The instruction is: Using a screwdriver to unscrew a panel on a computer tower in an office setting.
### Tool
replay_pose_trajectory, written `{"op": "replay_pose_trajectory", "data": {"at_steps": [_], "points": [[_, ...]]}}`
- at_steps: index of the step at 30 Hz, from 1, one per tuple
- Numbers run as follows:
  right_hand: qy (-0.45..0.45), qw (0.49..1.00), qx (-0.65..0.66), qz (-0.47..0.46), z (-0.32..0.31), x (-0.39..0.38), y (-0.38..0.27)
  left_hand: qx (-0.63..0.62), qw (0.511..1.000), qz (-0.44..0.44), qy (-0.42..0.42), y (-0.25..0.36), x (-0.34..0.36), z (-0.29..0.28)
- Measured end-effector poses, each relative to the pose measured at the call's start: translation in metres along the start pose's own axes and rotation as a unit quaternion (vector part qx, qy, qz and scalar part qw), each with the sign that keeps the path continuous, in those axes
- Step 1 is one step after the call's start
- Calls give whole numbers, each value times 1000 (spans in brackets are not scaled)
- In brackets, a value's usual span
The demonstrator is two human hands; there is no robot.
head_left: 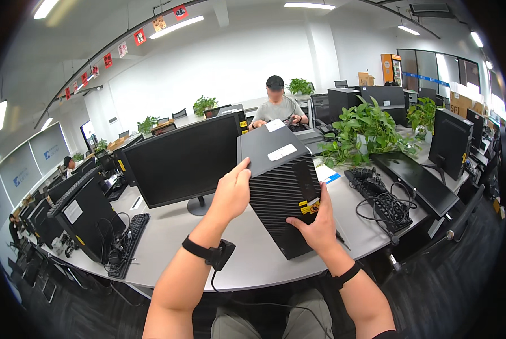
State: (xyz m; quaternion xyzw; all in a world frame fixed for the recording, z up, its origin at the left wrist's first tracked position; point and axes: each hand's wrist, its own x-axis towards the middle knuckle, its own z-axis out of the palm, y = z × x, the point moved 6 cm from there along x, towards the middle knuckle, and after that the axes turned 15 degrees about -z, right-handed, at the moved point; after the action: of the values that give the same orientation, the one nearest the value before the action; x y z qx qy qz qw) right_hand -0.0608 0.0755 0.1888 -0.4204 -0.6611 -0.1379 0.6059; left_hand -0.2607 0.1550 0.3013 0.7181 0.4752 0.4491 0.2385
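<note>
A black desktop computer tower (278, 195) with a ribbed front is tilted above the grey desk (230, 243), between my two hands. White labels lie on its top panel, and yellow stickers mark the lower right of its front. My left hand (234, 191) grips the tower's upper left edge. Around its lower right side my right hand (316, 222) is spread, thumb on the ribbed front and fingers along the side. Just left of the tower stands a black monitor (182, 161) on a round base. Whether the tower's bottom touches the desk is hard to make out.
Keyboards with tangled cables (380, 198) and a flat-lying monitor (417, 179) are at right, below a leafy plant (366, 133). Another tower (89, 217) and a keyboard (130, 246) stand at left. A person in a cap (278, 104) sits across the desk.
</note>
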Motion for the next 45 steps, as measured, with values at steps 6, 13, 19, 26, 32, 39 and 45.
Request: {"op": "replay_pose_trajectory", "data": {"at_steps": [6, 13, 19, 26, 32, 39, 45], "points": [[-20, 999, -46, -12, 8, -7, -3, -15, 999, -27, 17, -33, -6, -26], [-31, 995, -94, 24, 20, -30, 13, -174, 968, -181, -29, -82, -14, -52], [-19, 987, -149, -58, 28, -39, 0, -265, 870, -402, -112, -139, -7, -76], [-65, 979, -156, -113, 51, -35, -24, -337, 836, -396, -174, -212, -30, -74], [-115, 972, -143, -146, 65, -36, -38, -428, 787, -413, -166, -247, -60, -69], [-46, 996, -81, -4, 53, -54, -13, -427, 786, -418, -159, -268, -85, -61], [-29, 959, 183, 216, 65, -84, 23, -438, 764, -444, -164, -281, -99, -53]]}}
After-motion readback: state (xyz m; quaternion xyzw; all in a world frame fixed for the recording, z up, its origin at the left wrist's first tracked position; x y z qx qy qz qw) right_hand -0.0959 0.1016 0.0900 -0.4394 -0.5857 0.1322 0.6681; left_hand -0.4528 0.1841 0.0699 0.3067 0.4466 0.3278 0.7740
